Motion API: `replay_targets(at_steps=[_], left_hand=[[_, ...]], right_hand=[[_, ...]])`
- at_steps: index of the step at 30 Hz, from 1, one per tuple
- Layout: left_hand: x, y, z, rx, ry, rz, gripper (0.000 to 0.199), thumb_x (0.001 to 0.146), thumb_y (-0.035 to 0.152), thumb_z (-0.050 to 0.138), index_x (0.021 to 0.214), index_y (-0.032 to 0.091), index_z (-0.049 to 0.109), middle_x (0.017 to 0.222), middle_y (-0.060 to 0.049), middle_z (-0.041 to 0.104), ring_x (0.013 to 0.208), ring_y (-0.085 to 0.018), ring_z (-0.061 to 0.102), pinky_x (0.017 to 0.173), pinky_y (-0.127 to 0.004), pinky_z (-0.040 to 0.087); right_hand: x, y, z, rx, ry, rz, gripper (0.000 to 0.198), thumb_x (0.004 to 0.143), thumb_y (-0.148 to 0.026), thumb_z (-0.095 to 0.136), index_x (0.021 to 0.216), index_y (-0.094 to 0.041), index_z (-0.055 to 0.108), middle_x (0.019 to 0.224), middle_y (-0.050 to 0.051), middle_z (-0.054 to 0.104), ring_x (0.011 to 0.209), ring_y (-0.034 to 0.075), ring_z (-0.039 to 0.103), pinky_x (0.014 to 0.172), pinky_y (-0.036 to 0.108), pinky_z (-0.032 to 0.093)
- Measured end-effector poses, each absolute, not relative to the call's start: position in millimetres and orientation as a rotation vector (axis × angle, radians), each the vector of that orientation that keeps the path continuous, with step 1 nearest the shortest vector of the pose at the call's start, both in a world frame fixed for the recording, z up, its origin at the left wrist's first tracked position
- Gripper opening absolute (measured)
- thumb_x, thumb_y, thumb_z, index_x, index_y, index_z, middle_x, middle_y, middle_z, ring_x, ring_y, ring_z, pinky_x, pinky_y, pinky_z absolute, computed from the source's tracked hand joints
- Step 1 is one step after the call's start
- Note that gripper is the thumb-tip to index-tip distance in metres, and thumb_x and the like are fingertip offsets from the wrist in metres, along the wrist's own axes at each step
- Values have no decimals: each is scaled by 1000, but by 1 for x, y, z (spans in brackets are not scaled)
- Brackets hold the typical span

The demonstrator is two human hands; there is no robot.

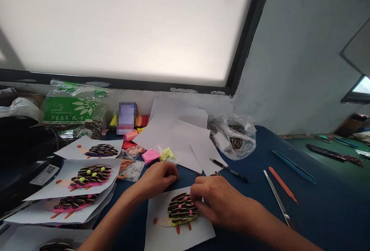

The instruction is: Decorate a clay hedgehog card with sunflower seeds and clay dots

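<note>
A hedgehog picture on white paper point(157, 239) lies in front of me, its body covered with sunflower seeds point(177, 208) and edged in yellow-green clay. Several small pink clay balls point(179, 206) dot the seeds. My right hand point(214, 201) is over the picture's right side, fingers pinched together at the seeds; whatever is between the fingertips is hidden. Just above the sheet's top edge, my left hand point(160, 176) hovers with its fingers curled closed, and I cannot make out anything in them. Pink clay point(150, 156) and yellow clay point(167, 154) lie beyond my left hand.
Finished-looking hedgehog sheets point(106, 172) are stacked at left. Behind stand a green seed bag point(69, 108), a phone point(126, 118) and blank paper point(176, 131). Rightward are a clear bag of seeds point(235, 139), a pen point(231, 171), tweezers point(293, 165), an orange tool point(282, 184) and a blade point(276, 197).
</note>
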State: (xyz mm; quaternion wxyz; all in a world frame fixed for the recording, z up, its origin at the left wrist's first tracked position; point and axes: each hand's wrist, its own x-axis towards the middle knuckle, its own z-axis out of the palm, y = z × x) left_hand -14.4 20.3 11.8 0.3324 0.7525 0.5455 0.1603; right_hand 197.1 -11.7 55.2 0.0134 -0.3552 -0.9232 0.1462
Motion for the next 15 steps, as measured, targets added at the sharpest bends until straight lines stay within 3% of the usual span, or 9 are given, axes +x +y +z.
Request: replay_targets(at_steps=[15], left_hand=[[-15,20,12,1968,1411,434,16,75,23,50,75,18,65,66,0,61,63,-14,52,54,-23,33]], right_hand=[[197,-13,60,-1143,-2872,467,11,87,-16,51,85,-18,61,87,4,64,76,15,57,64,26,34]])
